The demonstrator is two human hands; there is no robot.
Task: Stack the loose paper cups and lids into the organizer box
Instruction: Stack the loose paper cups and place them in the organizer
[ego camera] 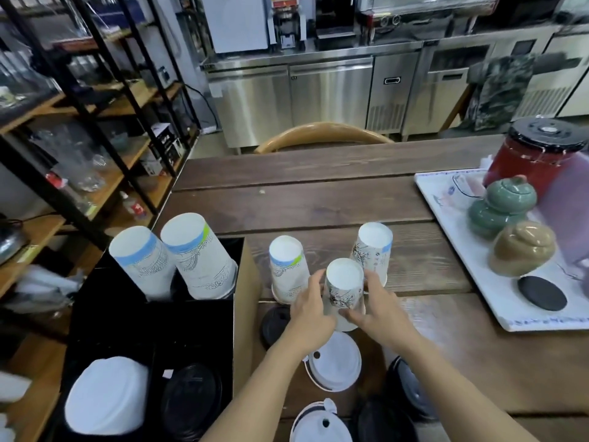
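Three upside-down white paper cups stand on the wooden table: a left cup (288,269), a far right cup (373,250) and a near middle cup (343,290). My left hand (310,309) and my right hand (377,309) clasp the near middle cup from both sides. The black organizer box (197,333) sits at the left, holding two inverted cup stacks (172,260), white lids (106,395) and black lids (191,398). Loose white lids (334,365) (320,424) and black lids (274,327) (411,387) lie near my arms.
A white tray (510,311) at the right carries green jars (500,205), a tan jar (522,248), a black coaster (541,293) and a red canister (535,154). A chair back (322,134) rises beyond the table. Shelving stands at the left.
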